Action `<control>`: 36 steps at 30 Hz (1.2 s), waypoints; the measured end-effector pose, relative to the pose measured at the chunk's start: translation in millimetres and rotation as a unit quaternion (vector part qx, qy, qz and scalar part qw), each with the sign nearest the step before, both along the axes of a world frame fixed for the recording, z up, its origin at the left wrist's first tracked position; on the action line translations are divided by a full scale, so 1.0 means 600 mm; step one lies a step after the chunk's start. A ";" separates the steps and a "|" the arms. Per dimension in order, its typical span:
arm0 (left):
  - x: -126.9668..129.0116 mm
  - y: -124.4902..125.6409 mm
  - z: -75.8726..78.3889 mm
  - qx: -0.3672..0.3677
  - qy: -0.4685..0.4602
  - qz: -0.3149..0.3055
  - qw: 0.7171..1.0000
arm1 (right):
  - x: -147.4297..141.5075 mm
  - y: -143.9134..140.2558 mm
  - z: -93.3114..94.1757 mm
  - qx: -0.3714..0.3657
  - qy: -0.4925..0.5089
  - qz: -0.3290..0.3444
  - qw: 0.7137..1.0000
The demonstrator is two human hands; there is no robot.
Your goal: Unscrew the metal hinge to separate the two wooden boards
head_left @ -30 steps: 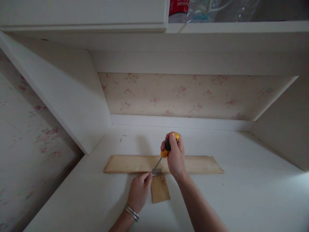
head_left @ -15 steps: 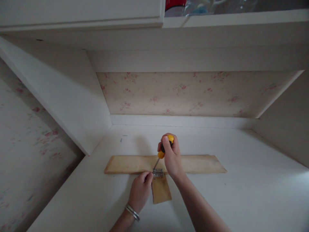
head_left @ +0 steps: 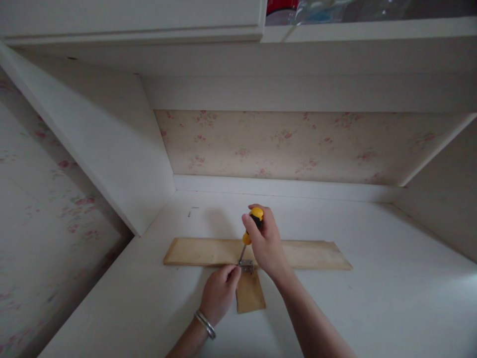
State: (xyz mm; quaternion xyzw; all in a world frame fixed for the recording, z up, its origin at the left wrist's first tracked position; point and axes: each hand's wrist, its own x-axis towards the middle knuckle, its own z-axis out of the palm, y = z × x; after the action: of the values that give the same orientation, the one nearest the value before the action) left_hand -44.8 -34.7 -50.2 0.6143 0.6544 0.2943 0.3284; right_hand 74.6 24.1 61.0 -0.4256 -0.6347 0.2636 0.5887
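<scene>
R hand [head_left: 267,246] w/ screwdriver [head_left: 252,224] on hinge [head_left: 246,266]

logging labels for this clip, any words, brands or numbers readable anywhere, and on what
No text can be read in this view.
Red label on a container on the upper shelf, top edge of frame: cut off and too blurred to read.
Yellow-and-black screwdriver in the right hand: no marking visible.
Metal hinge by the left hand, the long wooden board and the small wooden piece: no print visible.

Bare forearms, with silver bangles [head_left: 205,324] on the left wrist.
</scene>
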 end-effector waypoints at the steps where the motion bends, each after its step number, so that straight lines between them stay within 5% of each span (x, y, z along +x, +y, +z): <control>1: 0.000 0.000 0.000 0.003 0.003 0.000 1.000 | 0.001 -0.003 0.003 0.015 -0.036 -0.004 0.999; 16: 0.001 0.001 -0.002 0.020 0.001 0.008 1.000 | 0.027 -0.026 0.033 0.026 -0.140 0.116 0.983; 23: 0.000 0.001 -0.001 0.017 -0.010 0.006 1.000 | 0.014 -0.026 0.029 0.056 -0.154 -0.034 0.986; 31: 0.001 0.002 -0.001 0.014 -0.020 0.006 1.000 | 0.014 -0.030 0.027 0.048 -0.105 0.079 0.990; 36: 0.001 0.001 -0.001 0.009 -0.021 0.006 1.000 | 0.007 -0.029 0.030 0.065 -0.115 0.016 0.991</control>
State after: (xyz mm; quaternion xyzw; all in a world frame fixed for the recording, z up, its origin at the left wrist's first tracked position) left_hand -44.3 -33.9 -50.6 0.6068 0.6482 0.3149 0.3352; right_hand 78.8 6.5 79.0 -0.4035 -0.7210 0.1805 0.5337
